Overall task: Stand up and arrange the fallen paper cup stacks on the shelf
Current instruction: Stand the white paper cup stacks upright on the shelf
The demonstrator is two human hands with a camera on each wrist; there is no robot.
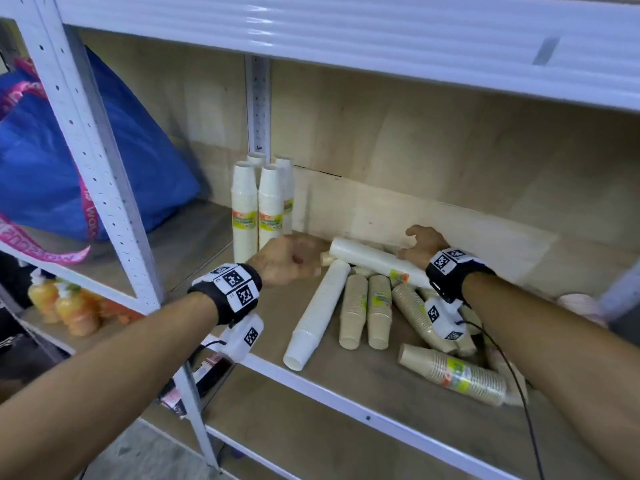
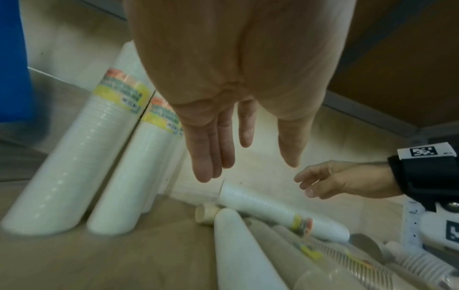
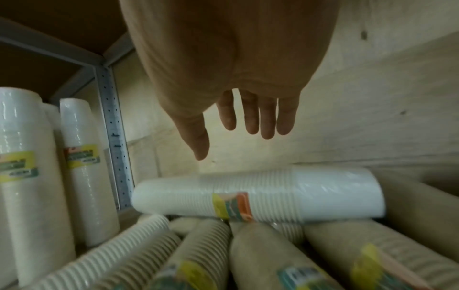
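Note:
Several wrapped white cup stacks [image 1: 258,199] stand upright at the shelf's back left. A fallen white stack [image 1: 375,260] lies across a heap of brown stacks [image 1: 367,310]; the same stack [image 2: 280,212] [image 3: 258,196] shows in both wrist views. Another white stack [image 1: 317,313] lies pointing toward the front edge. My left hand [image 1: 291,259] hovers over the crosswise stack's left end, fingers [image 2: 211,153] straight, holding nothing. My right hand [image 1: 424,242] hovers above its right end, fingers [image 3: 255,115] spread and relaxed, holding nothing.
A blue bag [image 1: 69,157] with pink straps fills the neighbouring bay past the white upright post [image 1: 93,157]. Orange bottles [image 1: 69,308] stand on a lower shelf at left. Another brown stack [image 1: 453,374] lies near the shelf's front rail [image 1: 332,389]. A shelf board [image 1: 346,26] hangs close overhead.

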